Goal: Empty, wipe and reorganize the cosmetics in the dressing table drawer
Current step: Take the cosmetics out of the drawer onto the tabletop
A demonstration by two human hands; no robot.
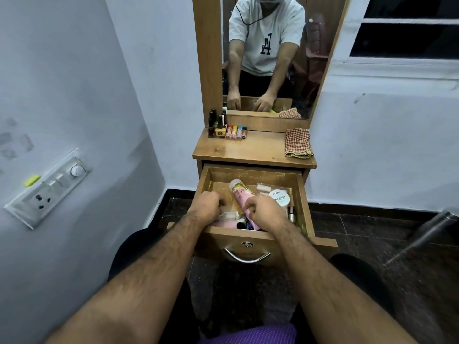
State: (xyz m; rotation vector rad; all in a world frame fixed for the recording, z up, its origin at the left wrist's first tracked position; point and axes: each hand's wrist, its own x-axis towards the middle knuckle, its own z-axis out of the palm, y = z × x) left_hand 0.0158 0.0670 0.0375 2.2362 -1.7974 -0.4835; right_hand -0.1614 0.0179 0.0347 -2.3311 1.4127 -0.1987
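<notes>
The wooden drawer (pixel 305 194) of the dressing table is pulled out. Inside lie a pink tube (pixel 239 192), a white round nail polish remover tub (pixel 279 196), a clear packet (pixel 264 187), a small metal-capped bottle (pixel 291 214) and dark-capped bottles (pixel 241 223). My left hand (pixel 205 204) reaches into the drawer's left side with fingers curled; what they hold is hidden. My right hand (pixel 264 212) is over the middle of the drawer, fingers curled down by the pink tube's lower end. On the tabletop (pixel 258 151) stand nail polish bottles (pixel 216 127) and small colourful tubes (pixel 234 132).
A checked cloth (pixel 298 143) lies folded on the tabletop's right end. The mirror (pixel 268 55) rises behind it. A wall with a switch panel (pixel 49 187) is close on the left. A dark metal object (pixel 427 232) leans at the right over the dark floor.
</notes>
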